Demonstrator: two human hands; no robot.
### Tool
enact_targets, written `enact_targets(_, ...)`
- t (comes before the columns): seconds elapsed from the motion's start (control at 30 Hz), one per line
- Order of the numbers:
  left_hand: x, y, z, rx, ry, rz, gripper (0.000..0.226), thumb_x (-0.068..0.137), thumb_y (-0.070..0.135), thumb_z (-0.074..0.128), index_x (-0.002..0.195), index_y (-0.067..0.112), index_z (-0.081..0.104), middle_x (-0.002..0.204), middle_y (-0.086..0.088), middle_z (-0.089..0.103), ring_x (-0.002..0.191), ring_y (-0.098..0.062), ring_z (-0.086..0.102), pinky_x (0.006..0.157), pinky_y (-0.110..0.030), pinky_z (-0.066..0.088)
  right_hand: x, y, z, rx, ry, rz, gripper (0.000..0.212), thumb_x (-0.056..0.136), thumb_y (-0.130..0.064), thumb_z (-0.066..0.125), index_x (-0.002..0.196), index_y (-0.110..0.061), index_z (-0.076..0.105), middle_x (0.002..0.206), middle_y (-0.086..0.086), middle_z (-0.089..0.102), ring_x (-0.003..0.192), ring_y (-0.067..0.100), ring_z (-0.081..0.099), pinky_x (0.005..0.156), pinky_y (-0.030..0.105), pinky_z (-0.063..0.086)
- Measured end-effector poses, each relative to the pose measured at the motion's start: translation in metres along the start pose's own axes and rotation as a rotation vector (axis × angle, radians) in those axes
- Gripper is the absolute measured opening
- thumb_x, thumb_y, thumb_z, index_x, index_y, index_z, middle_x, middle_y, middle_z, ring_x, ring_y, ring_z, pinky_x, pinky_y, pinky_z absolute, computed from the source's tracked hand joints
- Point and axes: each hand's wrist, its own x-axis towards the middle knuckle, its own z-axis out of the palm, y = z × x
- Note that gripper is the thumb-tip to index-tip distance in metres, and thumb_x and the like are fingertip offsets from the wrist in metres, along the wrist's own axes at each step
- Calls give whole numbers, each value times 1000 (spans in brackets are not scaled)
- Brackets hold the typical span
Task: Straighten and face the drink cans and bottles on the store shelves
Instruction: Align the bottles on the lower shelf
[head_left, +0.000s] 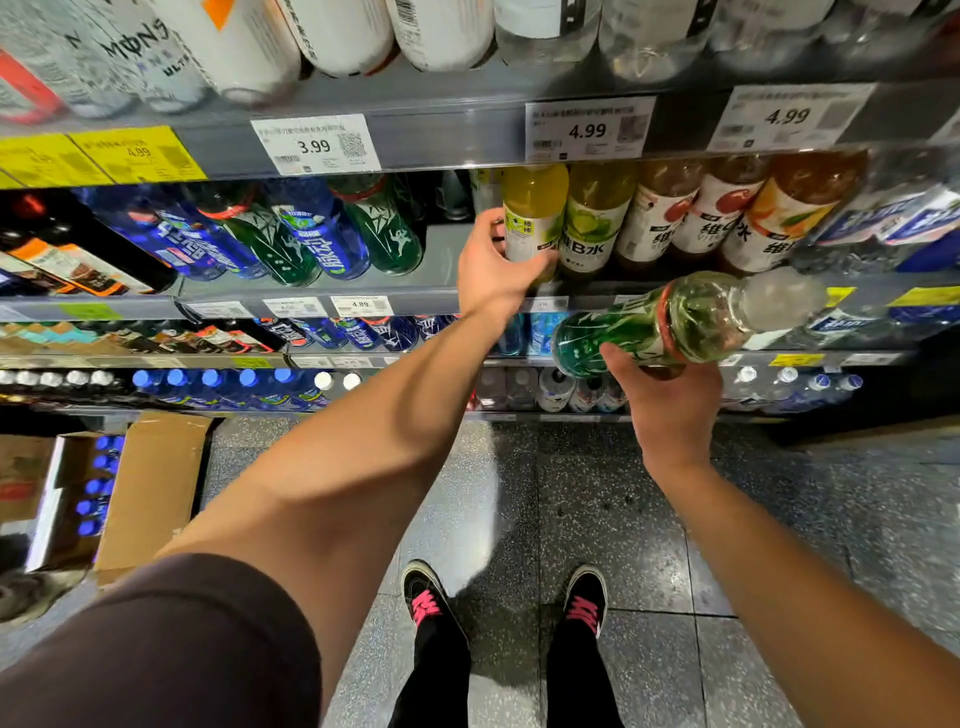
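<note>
My left hand (493, 265) grips a yellow drink bottle (532, 215) with a white label, standing at the left end of a row on the second shelf (322, 306). To its right stand a lime-labelled bottle (595, 218) and several amber bottles (696, 213). My right hand (670, 400) holds a green bottle (649, 325) with a white cap, tilted almost flat in front of the shelf edge, base toward the left. Blue and green bottles (311, 234) stand further left on the same shelf.
The top shelf (441, 130) carries white cans and clear bottles, with price tags along its rail. Lower shelves hold blue-capped bottles (228, 382). An open cardboard box (150, 488) with bottles sits on the floor at the left. My shoes (431, 597) stand on speckled tiles.
</note>
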Motion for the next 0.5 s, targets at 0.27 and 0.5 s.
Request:
enact_targets(0.27,-6,-27,-59,165,258,15,39,83,20,72,118,11,61,115,-5,63,106,-20,60,99,-33,47,4,-35,63,-41,-119,29,53,69,-44,84,111,-19,64,111,-1,72,107,11,66,98,30,51)
enact_targets(0.5,19,-43,-102,78,433,-153,63,84,24,77,137,5,47,134,-10,56,122,-22,54,103,-25,37,3,-49,148,59,-109,28,58,73,-29,84,123,-27,55,126,1,63,119,17,60,105,35,48)
